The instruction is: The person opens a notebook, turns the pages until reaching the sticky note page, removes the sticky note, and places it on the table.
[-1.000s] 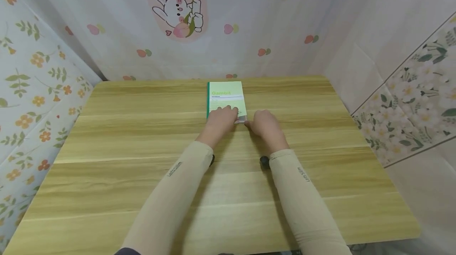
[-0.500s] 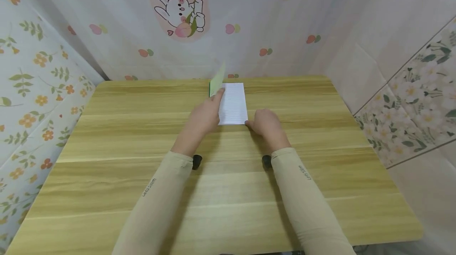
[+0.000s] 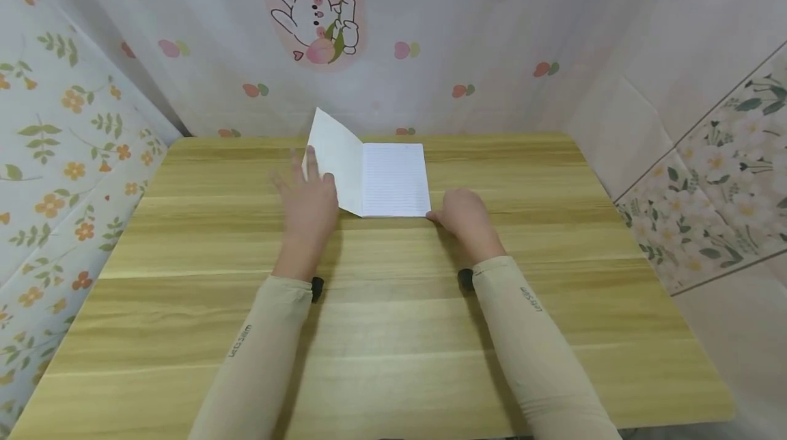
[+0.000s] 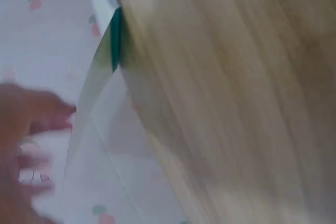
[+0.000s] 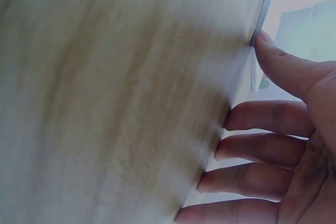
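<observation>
A notebook lies open near the table's far edge, its lined white page (image 3: 395, 180) flat on the right. Its front cover (image 3: 337, 160) stands tilted up on the left, pale inner side showing. My left hand (image 3: 309, 204) is at the cover's left part with fingers spread. In the left wrist view, fingertips come right up to the raised cover (image 4: 90, 95), above its green spine strip (image 4: 116, 40). My right hand (image 3: 465, 211) touches the page's near right corner with the thumb. In the right wrist view, the other fingers (image 5: 262, 148) rest their tips on the table.
The wood-grain table (image 3: 393, 331) spreads around the notebook. A patterned curtain (image 3: 492, 30) hangs behind the far edge, with flowered cloth (image 3: 67, 187) on the left side. Both forearms wear beige sleeves, and a dark wrist device (image 3: 466, 280) shows at the right wrist.
The notebook's cover has been lifted and swung to the left, uncovering the lined page. My left hand has moved left with it and spread its fingers. The right hand stays at the corner.
</observation>
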{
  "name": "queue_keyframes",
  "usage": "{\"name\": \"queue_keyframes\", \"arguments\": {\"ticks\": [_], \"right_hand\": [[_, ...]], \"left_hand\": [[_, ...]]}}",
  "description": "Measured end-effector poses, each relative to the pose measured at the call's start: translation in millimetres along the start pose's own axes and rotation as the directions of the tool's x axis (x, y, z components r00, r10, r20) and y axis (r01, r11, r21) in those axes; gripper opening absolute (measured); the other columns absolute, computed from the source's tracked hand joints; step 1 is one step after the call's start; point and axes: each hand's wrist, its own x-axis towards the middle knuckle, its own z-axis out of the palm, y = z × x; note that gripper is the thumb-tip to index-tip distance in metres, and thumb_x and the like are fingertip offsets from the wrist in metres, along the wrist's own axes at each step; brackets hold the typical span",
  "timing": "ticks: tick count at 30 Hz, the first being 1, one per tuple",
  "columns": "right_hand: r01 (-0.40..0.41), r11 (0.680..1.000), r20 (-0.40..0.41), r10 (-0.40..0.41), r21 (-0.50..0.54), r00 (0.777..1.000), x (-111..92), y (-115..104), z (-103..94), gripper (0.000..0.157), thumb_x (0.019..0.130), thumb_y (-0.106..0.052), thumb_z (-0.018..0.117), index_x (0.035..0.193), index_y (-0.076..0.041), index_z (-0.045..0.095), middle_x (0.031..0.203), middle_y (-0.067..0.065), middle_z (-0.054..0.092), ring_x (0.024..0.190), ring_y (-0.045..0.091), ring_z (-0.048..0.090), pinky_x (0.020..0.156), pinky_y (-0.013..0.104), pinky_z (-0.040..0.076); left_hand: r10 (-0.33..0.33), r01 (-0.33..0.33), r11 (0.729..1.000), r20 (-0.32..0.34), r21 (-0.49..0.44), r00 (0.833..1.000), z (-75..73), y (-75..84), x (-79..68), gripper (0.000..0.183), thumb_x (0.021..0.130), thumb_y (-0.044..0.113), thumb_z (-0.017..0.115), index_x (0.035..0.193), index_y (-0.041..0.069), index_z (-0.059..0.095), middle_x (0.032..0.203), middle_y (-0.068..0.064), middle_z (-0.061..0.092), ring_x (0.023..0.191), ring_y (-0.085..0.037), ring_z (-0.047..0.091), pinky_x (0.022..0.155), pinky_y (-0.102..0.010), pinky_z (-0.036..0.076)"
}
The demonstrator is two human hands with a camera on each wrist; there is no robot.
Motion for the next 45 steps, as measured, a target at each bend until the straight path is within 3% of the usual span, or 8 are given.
{"name": "queue_keyframes", "arguments": {"ticks": [5, 13, 26, 29, 35, 39, 42, 45], "right_hand": [[-0.008, 1.000, 0.013, 0.008, -0.003, 1.000, 1.9, 0.3, -1.2, 0.056, 0.102, -0.052, 0.068, 0.074, -0.003, 0.068, 0.088, 0.014, 0.071, 0.078, 0.023, 0.056, 0.084, 0.043, 0.061], [-0.025, 1.000, 0.058, 0.024, 0.015, 0.998, 5.4, -1.4, -2.5, 0.054, 0.102, -0.052, 0.069, 0.076, -0.004, 0.068, 0.082, 0.008, 0.060, 0.077, 0.022, 0.053, 0.078, 0.038, 0.055], [-0.017, 0.981, 0.144, -0.011, 0.193, 0.990, -10.8, 8.4, -10.5, 0.046, 0.099, -0.045, 0.073, 0.084, -0.003, 0.063, 0.085, 0.008, 0.053, 0.082, 0.024, 0.050, 0.080, 0.038, 0.049], [0.016, 0.971, 0.158, -0.055, 0.239, 0.986, -12.4, 9.3, -14.4, 0.044, 0.103, -0.043, 0.069, 0.100, 0.000, 0.064, 0.121, 0.024, 0.065, 0.119, 0.036, 0.062, 0.103, 0.048, 0.053], [0.122, 0.968, 0.253, -0.177, 0.218, 0.951, -6.1, 10.4, -11.5, 0.065, 0.109, -0.044, 0.058, 0.152, 0.004, 0.051, 0.172, 0.035, 0.023, 0.160, 0.050, 0.029, 0.130, 0.060, 0.031], [0.183, 0.965, 0.252, -0.227, 0.187, 0.941, -2.5, 14.3, -10.2, 0.056, 0.109, -0.042, 0.059, 0.143, 0.003, 0.058, 0.165, 0.036, 0.037, 0.151, 0.048, 0.044, 0.125, 0.055, 0.040], [0.191, 0.959, 0.219, -0.237, 0.211, 0.947, -0.4, 15.9, -10.0, 0.038, 0.107, -0.039, 0.064, 0.101, -0.001, 0.062, 0.119, 0.023, 0.064, 0.105, 0.032, 0.061, 0.096, 0.042, 0.050], [0.167, 0.953, 0.198, -0.220, 0.252, 0.955, 0.9, 15.5, -9.5, 0.045, 0.104, -0.035, 0.070, 0.075, -0.011, 0.046, 0.076, 0.003, 0.045, 0.074, 0.017, 0.042, 0.072, 0.031, 0.038]], "left_hand": [[0.187, -0.201, 0.979, 0.253, 0.030, 0.949, 17.3, 12.1, 16.0, 0.041, 0.110, 0.009, 0.050, 0.150, 0.007, 0.056, 0.168, -0.024, 0.041, 0.160, -0.045, 0.032, 0.131, -0.068, 0.024], [0.192, -0.106, 0.974, 0.477, -0.201, 0.858, 29.3, 17.4, 25.0, 0.059, 0.117, 0.039, 0.034, 0.172, 0.020, 0.021, 0.180, -0.018, 0.009, 0.166, -0.047, 0.009, 0.127, -0.076, 0.018], [0.199, -0.111, 0.972, 0.481, -0.207, 0.854, 28.5, 22.7, 11.5, 0.064, 0.114, 0.042, 0.045, 0.171, 0.018, 0.027, 0.178, -0.022, 0.014, 0.165, -0.049, 0.014, 0.125, -0.078, 0.023], [0.200, -0.114, 0.972, 0.474, -0.204, 0.858, 23.1, 24.2, 5.0, 0.066, 0.112, 0.042, 0.050, 0.169, 0.016, 0.031, 0.178, -0.021, 0.016, 0.163, -0.051, 0.017, 0.123, -0.078, 0.027], [0.226, -0.137, 0.968, 0.508, -0.208, 0.831, 22.4, 27.7, 0.0, 0.079, 0.106, 0.047, 0.060, 0.170, 0.012, 0.029, 0.182, 0.003, 0.009, 0.161, -0.056, 0.015, 0.118, -0.083, 0.028], [0.235, -0.145, 0.967, 0.524, -0.207, 0.819, 24.0, 28.4, 2.6, 0.083, 0.104, 0.048, 0.065, 0.170, 0.011, 0.028, 0.182, 0.006, 0.010, 0.160, -0.057, 0.014, 0.117, -0.085, 0.028], [0.226, -0.128, 0.968, 0.525, -0.217, 0.820, 22.7, 27.6, 5.9, 0.083, 0.103, 0.045, 0.068, 0.169, 0.012, 0.030, 0.181, 0.006, 0.012, 0.160, -0.057, 0.015, 0.116, -0.086, 0.027], [0.232, -0.127, 0.965, 0.525, -0.228, 0.819, 21.9, 28.0, 9.2, 0.083, 0.103, 0.044, 0.069, 0.169, 0.011, 0.031, 0.181, 0.005, 0.014, 0.160, -0.058, 0.017, 0.115, -0.086, 0.027]]}}
